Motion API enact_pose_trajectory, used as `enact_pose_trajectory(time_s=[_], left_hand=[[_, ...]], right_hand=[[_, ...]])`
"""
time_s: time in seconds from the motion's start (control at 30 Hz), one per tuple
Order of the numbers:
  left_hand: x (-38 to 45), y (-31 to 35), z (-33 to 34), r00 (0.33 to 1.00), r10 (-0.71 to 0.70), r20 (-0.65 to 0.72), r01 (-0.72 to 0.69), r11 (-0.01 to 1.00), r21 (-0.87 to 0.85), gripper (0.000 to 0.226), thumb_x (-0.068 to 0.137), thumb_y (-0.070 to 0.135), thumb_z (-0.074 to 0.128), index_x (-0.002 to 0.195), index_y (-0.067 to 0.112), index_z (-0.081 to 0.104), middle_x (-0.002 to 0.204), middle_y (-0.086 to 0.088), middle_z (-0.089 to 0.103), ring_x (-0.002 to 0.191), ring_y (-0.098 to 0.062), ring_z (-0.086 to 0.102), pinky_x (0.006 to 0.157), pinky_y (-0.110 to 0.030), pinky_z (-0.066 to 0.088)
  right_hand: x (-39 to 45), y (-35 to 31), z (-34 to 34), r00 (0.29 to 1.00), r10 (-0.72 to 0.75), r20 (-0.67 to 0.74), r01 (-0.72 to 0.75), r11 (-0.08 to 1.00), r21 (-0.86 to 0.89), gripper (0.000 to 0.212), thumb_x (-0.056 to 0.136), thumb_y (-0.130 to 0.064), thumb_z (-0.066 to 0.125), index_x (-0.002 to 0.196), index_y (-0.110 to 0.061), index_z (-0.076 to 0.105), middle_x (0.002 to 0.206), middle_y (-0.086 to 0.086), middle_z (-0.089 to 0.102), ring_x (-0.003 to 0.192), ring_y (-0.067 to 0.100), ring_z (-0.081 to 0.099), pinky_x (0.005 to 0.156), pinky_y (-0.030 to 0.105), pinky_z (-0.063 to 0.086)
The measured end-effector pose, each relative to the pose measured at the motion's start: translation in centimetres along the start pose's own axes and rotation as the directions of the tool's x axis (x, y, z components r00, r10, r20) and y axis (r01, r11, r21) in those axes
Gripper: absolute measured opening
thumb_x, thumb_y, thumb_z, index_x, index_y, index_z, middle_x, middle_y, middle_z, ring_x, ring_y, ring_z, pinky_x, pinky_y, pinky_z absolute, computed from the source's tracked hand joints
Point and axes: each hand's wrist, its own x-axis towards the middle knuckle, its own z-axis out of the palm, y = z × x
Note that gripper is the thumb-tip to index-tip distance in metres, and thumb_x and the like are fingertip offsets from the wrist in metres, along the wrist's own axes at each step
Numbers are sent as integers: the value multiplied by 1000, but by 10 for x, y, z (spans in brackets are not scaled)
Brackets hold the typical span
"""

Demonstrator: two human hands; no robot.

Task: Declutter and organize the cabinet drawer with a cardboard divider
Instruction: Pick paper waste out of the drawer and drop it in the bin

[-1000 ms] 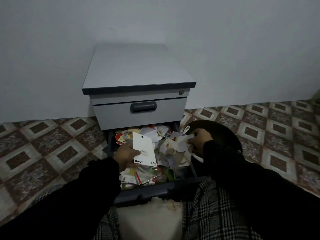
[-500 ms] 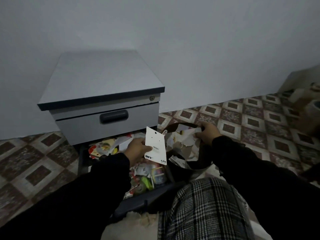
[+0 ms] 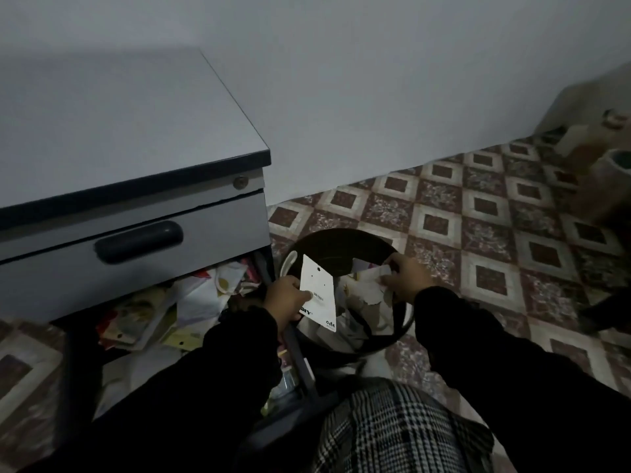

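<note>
Left hand (image 3: pixel 285 298): closed on a white card (image 3: pixel 317 291), thumb across its lower left; card upright, slightly tilted, held over the near-left rim of the bin.
Right hand (image 3: pixel 404 278): fingers pinched on a bunch of torn paper scraps (image 3: pixel 370 285), held over the bin's open mouth.
Card: small punched hole near the top, dark print along the bottom edge.
Bin (image 3: pixel 341 238): round, dark rim, on the floor just right of the cabinet; pale paper lies inside.
Cabinet (image 3: pixel 112 131): grey, dark-edged top, against the wall; upper drawer (image 3: pixel 218 230) closed, dark handle (image 3: pixel 138 241), keyhole (image 3: pixel 240 182) above.
Lower drawer (image 3: pixel 300 363): pulled open, filled with loose papers and coloured packets (image 3: pixel 143 319) in a jumble.
Floor (image 3: pixel 478 233): patterned square tiles.
Sleeves: black on both arms.
Lap: plaid cloth (image 3: pixel 392 431) at bottom centre.
</note>
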Motion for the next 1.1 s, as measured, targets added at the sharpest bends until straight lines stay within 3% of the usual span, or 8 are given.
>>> enact_pose_trajectory(time_s=[0.1,0.2,0.33,0.5,0.7,0.9,0.97,1.1], left_hand=[[10,-4,2,999,-20,41,18,999,28,26,91,11,57,75,20,40,76,-7,46,64,-18,45,58,-30,38],[12,-11,-4,999,6,40,-8,999,50,19,90,14,60,80,19,45,81,-7,49,77,-22,51,67,-30,39],[-2,-20,-20,996,32,86,-31,999,-11,11,92,12,58,100,10,51,77,-4,50,65,-15,48,52,-21,38],[-34,-39,-56,993,105,52,-107,993,46,7,87,6,61,88,9,55,71,-2,53,59,-12,49,48,-14,39],[-70,-81,-121,994,104,-45,-98,987,127,8,83,10,66,84,13,60,68,-2,60,60,-15,54,48,-18,42],[-98,-134,-175,990,76,-117,-34,944,328,24,83,16,69,105,6,63,99,-11,63,91,-24,60,75,-27,45],[-103,-149,-185,992,56,-111,-9,923,386,30,85,20,68,111,6,60,107,-10,62,100,-23,60,83,-31,46],[-104,-171,-193,997,47,-54,-13,860,511,37,86,24,67,117,6,57,119,-11,58,109,-23,56,90,-32,44]], right_hand=[[11,4,6,1000,22,23,-23,999,40,23,88,-16,63,107,-9,51,88,4,51,92,30,56,86,45,51],[14,1,11,998,49,50,-52,997,60,21,86,-16,66,97,-12,50,91,7,53,94,31,59,83,45,53],[7,-14,23,989,51,140,-57,998,36,14,86,-13,66,90,-12,52,85,5,56,80,24,59,71,37,53],[-14,-51,45,975,-51,215,51,999,6,17,83,-10,68,78,-16,53,74,2,59,63,15,57,57,28,51],[-44,-106,86,932,-179,316,208,976,-62,21,77,-5,70,72,-15,53,77,10,62,64,23,58,54,29,50],[-68,-141,135,888,-241,392,326,931,-166,15,80,-8,68,85,-13,55,77,4,58,56,10,52,49,19,43],[-72,-144,150,872,-226,435,321,934,-159,15,81,-8,68,87,-12,54,76,6,59,57,13,53,49,21,44],[-74,-144,175,848,-198,491,321,929,-181,20,83,-9,66,100,-5,57,97,20,66,71,22,57,53,25,46]])
